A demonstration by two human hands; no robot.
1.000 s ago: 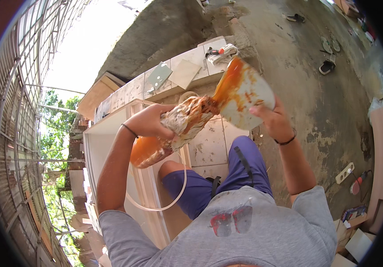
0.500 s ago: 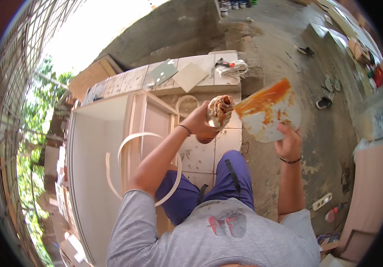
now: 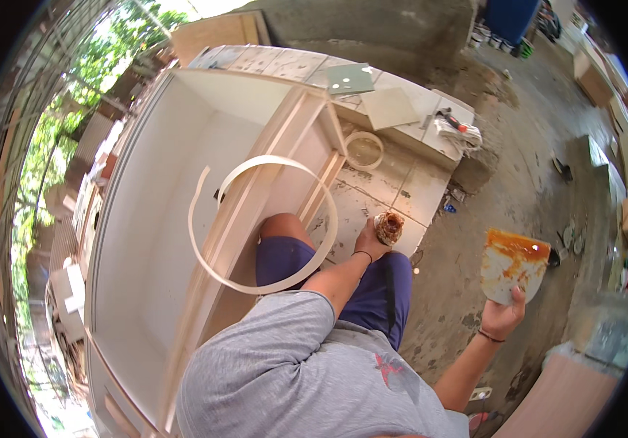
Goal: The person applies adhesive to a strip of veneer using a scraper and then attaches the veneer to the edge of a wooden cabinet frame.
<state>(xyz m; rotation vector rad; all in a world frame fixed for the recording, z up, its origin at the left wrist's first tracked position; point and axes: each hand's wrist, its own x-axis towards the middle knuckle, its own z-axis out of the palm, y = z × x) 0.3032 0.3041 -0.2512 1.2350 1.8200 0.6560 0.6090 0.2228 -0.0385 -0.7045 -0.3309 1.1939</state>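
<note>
The card [image 3: 500, 290] and bottle [image 3: 389, 232] have moved well apart. The left hand [image 3: 371, 245] curls closed around the bottle near the knees; the right hand [image 3: 502, 318] pinches the card's near edge. Loading orange paste [image 3: 522, 247] looks done; the curled strip [image 3: 331, 232] at left shows none.

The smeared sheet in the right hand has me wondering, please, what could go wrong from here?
The glossy orange smear on the sheet might drip onto the floor. The container in the left hand appears uncapped, so tipping it could spill any contents. The curled strip might snag the left sleeve.
</note>
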